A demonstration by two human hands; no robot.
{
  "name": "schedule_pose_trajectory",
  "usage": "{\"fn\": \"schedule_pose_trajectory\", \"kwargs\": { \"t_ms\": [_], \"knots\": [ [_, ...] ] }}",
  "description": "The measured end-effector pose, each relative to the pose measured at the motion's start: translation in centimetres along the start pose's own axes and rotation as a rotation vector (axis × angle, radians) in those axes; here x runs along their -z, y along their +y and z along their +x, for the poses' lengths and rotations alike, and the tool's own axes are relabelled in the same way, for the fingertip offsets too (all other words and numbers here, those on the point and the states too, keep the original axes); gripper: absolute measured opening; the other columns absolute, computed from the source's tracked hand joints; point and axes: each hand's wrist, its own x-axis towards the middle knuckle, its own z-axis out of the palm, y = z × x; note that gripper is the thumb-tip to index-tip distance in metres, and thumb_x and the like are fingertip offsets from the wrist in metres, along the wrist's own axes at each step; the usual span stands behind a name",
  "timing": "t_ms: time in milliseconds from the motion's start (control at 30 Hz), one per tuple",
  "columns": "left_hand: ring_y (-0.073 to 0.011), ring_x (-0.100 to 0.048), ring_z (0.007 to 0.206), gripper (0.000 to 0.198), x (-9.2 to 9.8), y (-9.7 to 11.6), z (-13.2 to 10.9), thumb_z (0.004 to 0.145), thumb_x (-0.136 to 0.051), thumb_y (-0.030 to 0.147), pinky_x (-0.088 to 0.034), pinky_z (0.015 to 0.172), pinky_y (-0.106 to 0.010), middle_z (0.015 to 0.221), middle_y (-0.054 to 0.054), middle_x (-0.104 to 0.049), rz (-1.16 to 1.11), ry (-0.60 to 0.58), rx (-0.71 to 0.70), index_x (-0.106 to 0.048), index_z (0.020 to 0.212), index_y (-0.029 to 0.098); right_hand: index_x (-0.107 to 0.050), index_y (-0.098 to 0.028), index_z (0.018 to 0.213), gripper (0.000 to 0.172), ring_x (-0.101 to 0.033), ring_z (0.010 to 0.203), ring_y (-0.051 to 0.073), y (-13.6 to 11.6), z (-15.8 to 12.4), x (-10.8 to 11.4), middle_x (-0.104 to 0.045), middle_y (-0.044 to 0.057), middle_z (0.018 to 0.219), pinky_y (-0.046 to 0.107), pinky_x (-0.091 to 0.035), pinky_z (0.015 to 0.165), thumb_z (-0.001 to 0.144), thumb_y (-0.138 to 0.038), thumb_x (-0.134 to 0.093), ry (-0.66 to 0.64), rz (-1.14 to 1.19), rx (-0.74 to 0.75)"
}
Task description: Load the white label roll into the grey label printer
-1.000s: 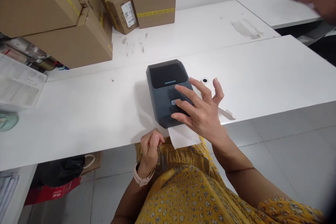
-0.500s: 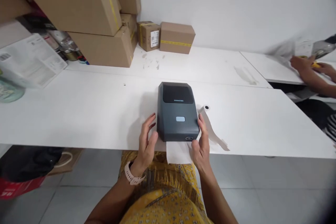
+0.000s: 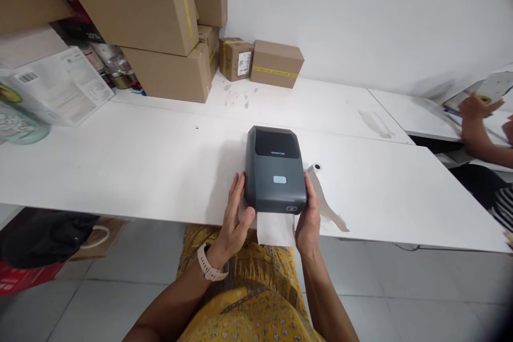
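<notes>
Left hand [image 3: 233,224] and right hand [image 3: 308,224] have moved in against the sides of the dark label printer [image 3: 276,187] since half a second ago. On my feed, both sets of fingers lie extended along its casing; how hard they press, I cannot tell. It sits near the white table's [image 3: 168,171] front edge, paper [image 3: 276,230] jutting from its near end, a paper roll [image 3: 315,171] just right.

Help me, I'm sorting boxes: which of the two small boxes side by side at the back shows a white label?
The left box, nearer the stacked boxes: its front bears the label. The right box shows yellow tape but no label.
</notes>
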Motion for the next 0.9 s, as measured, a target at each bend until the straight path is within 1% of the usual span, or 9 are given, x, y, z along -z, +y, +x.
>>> {"fn": "schedule_pose_trajectory", "kwargs": {
  "t_ms": [133, 233, 300, 400, 467, 533, 633, 767, 900],
  "knots": [
    [-0.0312, -0.006, 0.17, 0.063, 0.2, 0.3, 0.0, 0.11, -0.042, 0.052, -0.015, 0.138, -0.055, 0.183, 0.002, -0.01, -0.005, -0.003, 0.04, -0.024, 0.169, 0.043, -0.043, -0.034, 0.164, 0.071, -0.028, 0.165, 0.033, -0.2, 0.1, 0.4, -0.037, 0.003, 0.176, 0.066, -0.018, 0.135, 0.106, -0.072, -0.031, -0.02, 0.021, -0.02],
    [-0.0338, -0.011, 0.169, 0.063, 0.7, 0.9, 1.1, 0.108, -0.043, 0.056, -0.017, 0.138, -0.056, 0.183, 0.0, -0.012, 0.018, 0.007, -0.015, -0.031, 0.168, 0.04, -0.043, -0.037, 0.163, 0.072, -0.029, 0.165, 0.032, -1.2, 1.0, 1.0, -0.039, 0.001, 0.175, 0.066, -0.021, 0.134, 0.106, -0.074, -0.019, -0.038, -0.045, 0.019],
    [-0.034, -0.02, 0.168, 0.061, 1.1, 1.4, 3.0, 0.108, -0.043, 0.057, -0.022, 0.137, -0.055, 0.18, -0.003, -0.024, 0.04, 0.04, -0.122, -0.04, 0.165, 0.036, -0.039, -0.039, 0.165, 0.073, -0.031, 0.164, 0.032, -2.3, 2.7, 1.2, -0.039, 0.001, 0.174, 0.064, -0.026, 0.134, 0.105, -0.074, -0.014, -0.057, -0.155, 0.126],
    [-0.0311, -0.049, 0.155, 0.051, 2.0, 2.1, 7.8, 0.109, -0.041, 0.053, -0.037, 0.131, -0.054, 0.159, -0.007, -0.06, 0.01, 0.142, -0.287, -0.062, 0.149, 0.029, -0.026, -0.039, 0.169, 0.075, -0.03, 0.164, 0.034, -4.1, 7.1, 0.8, -0.036, 0.003, 0.175, 0.062, -0.034, 0.131, 0.105, -0.074, -0.013, -0.074, -0.365, 0.334],
    [-0.0303, -0.061, 0.144, 0.047, 2.4, 2.0, 11.6, 0.107, -0.049, 0.051, -0.042, 0.126, -0.053, 0.146, -0.009, -0.069, -0.018, 0.198, -0.29, -0.065, 0.143, 0.026, -0.019, -0.039, 0.171, 0.073, -0.03, 0.164, 0.037, -5.4, 10.8, 0.0, -0.032, 0.003, 0.176, 0.063, -0.034, 0.131, 0.106, -0.072, -0.015, -0.061, -0.454, 0.449],
    [-0.0315, -0.055, 0.149, 0.051, 2.5, 1.0, 14.9, 0.102, -0.061, 0.051, -0.037, 0.129, -0.053, 0.152, -0.01, -0.065, -0.007, 0.171, -0.249, -0.06, 0.146, 0.025, -0.016, -0.043, 0.17, 0.068, -0.03, 0.163, 0.036, -6.5, 14.6, -1.0, -0.03, 0.002, 0.176, 0.063, -0.033, 0.13, 0.107, -0.069, -0.014, -0.047, -0.451, 0.525],
    [-0.0338, -0.027, 0.166, 0.075, 2.4, -1.3, 17.6, 0.092, -0.073, 0.043, -0.022, 0.136, -0.054, 0.175, -0.008, -0.037, -0.003, 0.024, -0.04, -0.043, 0.16, 0.029, -0.014, -0.04, 0.169, 0.07, -0.033, 0.162, 0.033, -7.7, 19.6, -2.2, -0.035, 0.006, 0.173, 0.06, -0.035, 0.129, 0.107, -0.07, -0.013, -0.093, -0.461, 0.576],
    [-0.0326, -0.008, 0.17, 0.11, 2.7, -3.4, 17.5, 0.084, -0.076, 0.036, -0.019, 0.137, -0.054, 0.183, -0.002, -0.01, -0.073, -0.282, 0.241, -0.009, 0.171, 0.035, -0.023, -0.04, 0.165, 0.072, -0.04, 0.159, 0.029, -7.7, 25.1, -3.2, -0.04, 0.004, 0.171, 0.05, -0.037, 0.128, 0.104, -0.078, -0.02, -0.102, -0.453, 0.537],
    [-0.0335, -0.01, 0.17, 0.128, 3.4, -3.0, 16.8, 0.077, -0.082, 0.036, -0.021, 0.136, -0.051, 0.184, -0.002, -0.002, -0.101, -0.422, 0.296, 0.005, 0.172, 0.034, -0.033, -0.034, 0.161, 0.077, -0.047, 0.154, 0.03, -6.4, 29.9, -3.9, -0.043, 0.007, 0.168, 0.049, -0.04, 0.125, 0.102, -0.082, -0.022, -0.129, -0.448, 0.486]
  ]
}}
